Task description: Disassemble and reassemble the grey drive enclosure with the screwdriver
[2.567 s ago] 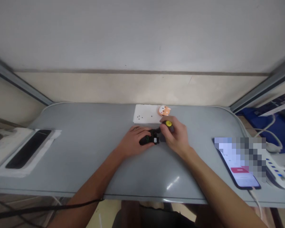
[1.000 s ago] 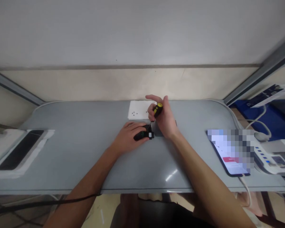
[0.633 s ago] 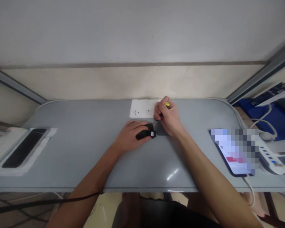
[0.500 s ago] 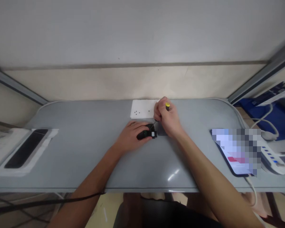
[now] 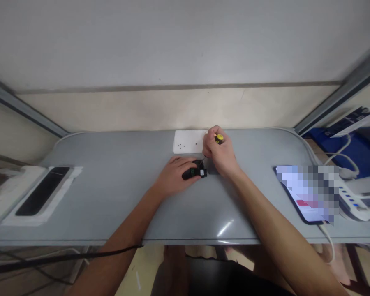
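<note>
On the grey table, my left hand (image 5: pixel 174 174) is closed around a small black electronic device (image 5: pixel 191 173) with a green board area and a white label at its right end. My right hand (image 5: pixel 218 152) is wrapped round a screwdriver with a yellow and black handle (image 5: pixel 218 139). Its thin shaft slants down to the left, the tip at the device's right part; exact contact is too small to make out. Just behind the hands lies white paper (image 5: pixel 189 137) with several tiny dark screws (image 5: pixel 180 146) on it. A dark flat piece (image 5: pixel 212 168) shows partly under my right hand.
A phone with a lit screen (image 5: pixel 305 195) lies at the right, cabled, beside a white power strip (image 5: pixel 354 201). To the left a dark phone-like slab (image 5: pixel 43 191) rests on white sheeting. A black cable (image 5: pixel 80 255) crosses by my left forearm. A wall (image 5: pixel 172 109) stands behind the table.
The whole view has shifted slightly. The screwdriver handle is tilted a little differently in my right hand, showing more of its side; my left hand keeps its hold on the device.
</note>
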Motion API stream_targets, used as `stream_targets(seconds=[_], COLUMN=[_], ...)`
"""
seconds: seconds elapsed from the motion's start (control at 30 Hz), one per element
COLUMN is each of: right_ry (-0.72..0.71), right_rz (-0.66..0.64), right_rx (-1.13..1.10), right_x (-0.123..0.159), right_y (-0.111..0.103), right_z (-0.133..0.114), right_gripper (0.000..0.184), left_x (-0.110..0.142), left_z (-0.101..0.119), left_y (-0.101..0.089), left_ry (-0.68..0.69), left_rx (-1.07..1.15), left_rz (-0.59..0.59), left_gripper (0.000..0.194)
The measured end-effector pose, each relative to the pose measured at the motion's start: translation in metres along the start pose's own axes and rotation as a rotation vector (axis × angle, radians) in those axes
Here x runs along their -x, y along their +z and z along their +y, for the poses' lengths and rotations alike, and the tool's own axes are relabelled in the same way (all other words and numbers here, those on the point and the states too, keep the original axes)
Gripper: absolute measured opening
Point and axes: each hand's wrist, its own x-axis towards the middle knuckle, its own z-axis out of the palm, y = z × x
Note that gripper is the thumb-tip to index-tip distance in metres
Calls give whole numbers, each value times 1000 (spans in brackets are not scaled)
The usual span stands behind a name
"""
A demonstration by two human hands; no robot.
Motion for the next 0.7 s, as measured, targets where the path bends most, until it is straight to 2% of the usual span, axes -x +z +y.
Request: stream_targets(seconds=[0.23,0.37,0.47,0.7], right_ry=[65,42,30,59], right_rz=[-66,31,95,66], right_rx=[-66,-67,-45,-83], right_x=[0,2,0,-3], right_y=[-5,-3,-3,-5], right_z=[-7,-3,2,-4], right_gripper=[39,52,52,42], left_x=[0,0,0,-1], left_z=[1,1,2,4], left_y=[-1,-2,-3,-4], left_ry=[3,16,14,37], left_rx=[3,-3,-14,-19], left_rz=[12,-12,-7,12], left_gripper=[25,24,24,24])
